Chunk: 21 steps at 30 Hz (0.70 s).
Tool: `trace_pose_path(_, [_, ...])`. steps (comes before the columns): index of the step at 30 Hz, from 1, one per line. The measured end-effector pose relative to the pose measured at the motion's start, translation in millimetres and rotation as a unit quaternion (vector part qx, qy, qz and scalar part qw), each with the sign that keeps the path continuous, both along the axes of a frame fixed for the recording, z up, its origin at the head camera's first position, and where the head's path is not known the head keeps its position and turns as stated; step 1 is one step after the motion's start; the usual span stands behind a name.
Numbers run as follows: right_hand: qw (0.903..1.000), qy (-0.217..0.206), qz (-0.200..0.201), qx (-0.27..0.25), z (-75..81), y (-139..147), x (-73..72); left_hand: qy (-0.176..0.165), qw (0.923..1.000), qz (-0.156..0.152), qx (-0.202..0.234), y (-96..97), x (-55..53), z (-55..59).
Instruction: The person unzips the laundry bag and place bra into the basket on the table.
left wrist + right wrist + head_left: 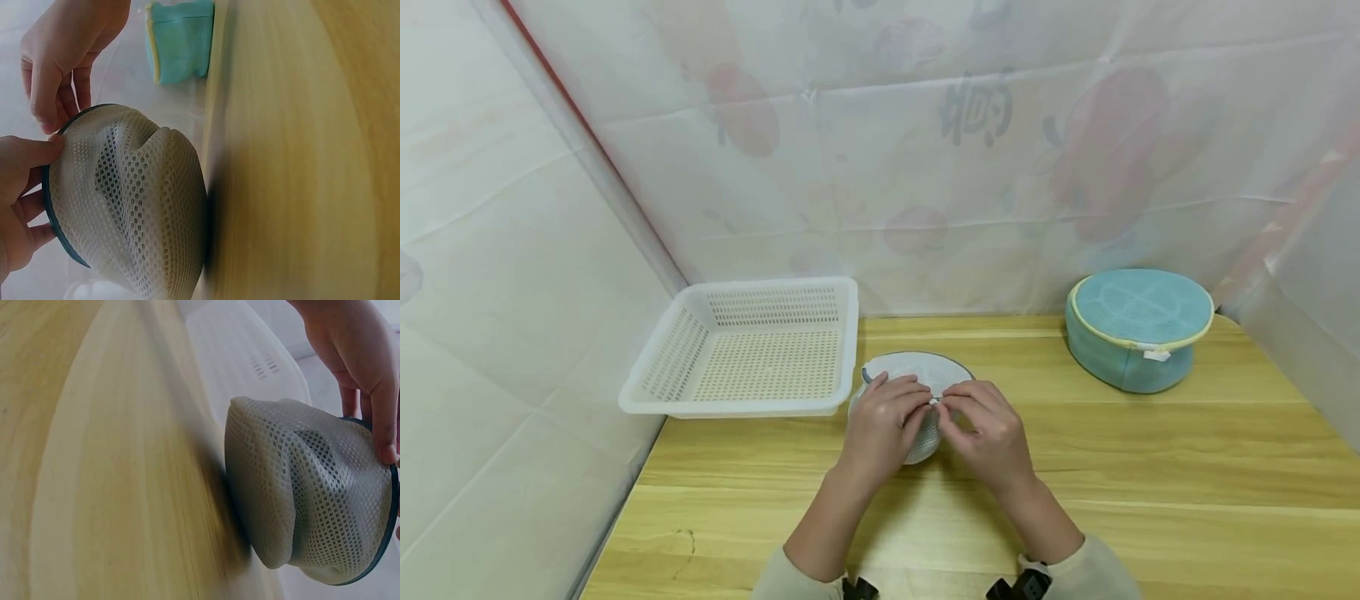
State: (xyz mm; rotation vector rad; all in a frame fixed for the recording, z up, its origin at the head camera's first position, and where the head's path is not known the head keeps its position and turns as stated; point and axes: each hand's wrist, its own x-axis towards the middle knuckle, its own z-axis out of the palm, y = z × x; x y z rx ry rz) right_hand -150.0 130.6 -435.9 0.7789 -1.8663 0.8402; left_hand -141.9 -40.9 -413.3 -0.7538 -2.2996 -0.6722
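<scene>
A white mesh laundry bag point(921, 367) with a dark-trimmed rim stands on the table in front of me, its soft sides creased in both wrist views. My left hand point(883, 423) pinches the near part of the rim, thumb and fingers on either side of it. Close beside it, my right hand point(992, 429) pinches the same rim by a small white piece point(934, 401), perhaps a zipper pull. The fingertips of both hands almost meet there. In the left wrist view the bag point(134, 194) hides part of the left fingers.
To the left at the back sits a white perforated plastic basket point(737, 408). A blue mesh bag point(1131, 367) with yellow trim and a white tag stands at the back right. Pale printed sheeting point(865, 192) walls the wooden table point(1150, 475) behind and at both sides.
</scene>
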Motion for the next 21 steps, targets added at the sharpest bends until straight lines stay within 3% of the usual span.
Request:
trace_pose_path(7, [0.9998,-0.019,-0.004,-0.009,0.8,0.9,1.6,-0.007,0.9999,-0.003,0.012,-1.4,-0.8,0.2])
trace_pose_path(16, [0.9965,-0.073,-0.039,-0.011,1.9,7.8,2.5,-0.004,0.9997,0.017,0.019,-7.2,-4.4,-0.8])
trace_pose_path(21, [0.9955,-0.081,-0.049,-0.007,2.3,10.7,2.1,0.001,0.9995,0.024,0.022,-11.6,-8.7,-3.8])
